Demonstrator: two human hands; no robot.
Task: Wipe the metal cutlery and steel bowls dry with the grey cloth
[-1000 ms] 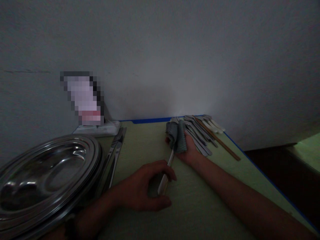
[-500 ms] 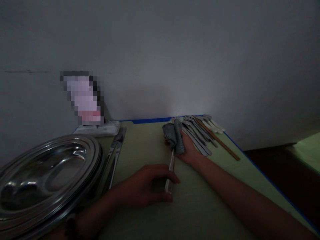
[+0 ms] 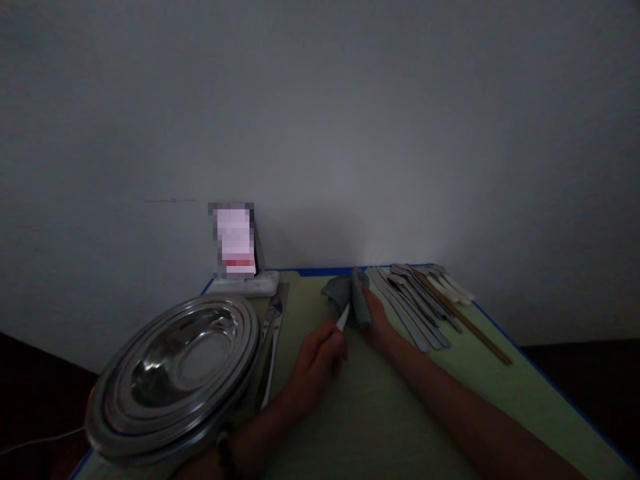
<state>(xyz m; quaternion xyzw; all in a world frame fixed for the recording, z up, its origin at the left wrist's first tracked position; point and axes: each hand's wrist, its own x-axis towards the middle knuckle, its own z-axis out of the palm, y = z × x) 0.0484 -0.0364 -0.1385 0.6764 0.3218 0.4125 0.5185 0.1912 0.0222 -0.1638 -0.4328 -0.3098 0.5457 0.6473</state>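
Observation:
My left hand [image 3: 318, 360] is closed around the handle of a slim utensil [image 3: 343, 318] whose pale shaft sticks out toward the far side. My right hand [image 3: 376, 323] is wrapped around a grey cloth [image 3: 348, 298] that covers the utensil's far end. Both hands rest on a pale green table [image 3: 380, 413] near its middle. Just right of my right hand lies a row of several metal utensils [image 3: 413, 301] with one brown wooden stick [image 3: 463, 317] among them.
A stack of round steel plates [image 3: 176, 373] sits at the left front. A few knives [image 3: 270, 333] lie beside it. A blurred card stands on a white base [image 3: 244, 287] against the grey wall. The table's blue edge [image 3: 545, 382] runs along the right.
The view has pulled back and tilted up. My left hand has slid up the utensil's handle toward the cloth, so less shaft shows. My right hand keeps the cloth on the far end.

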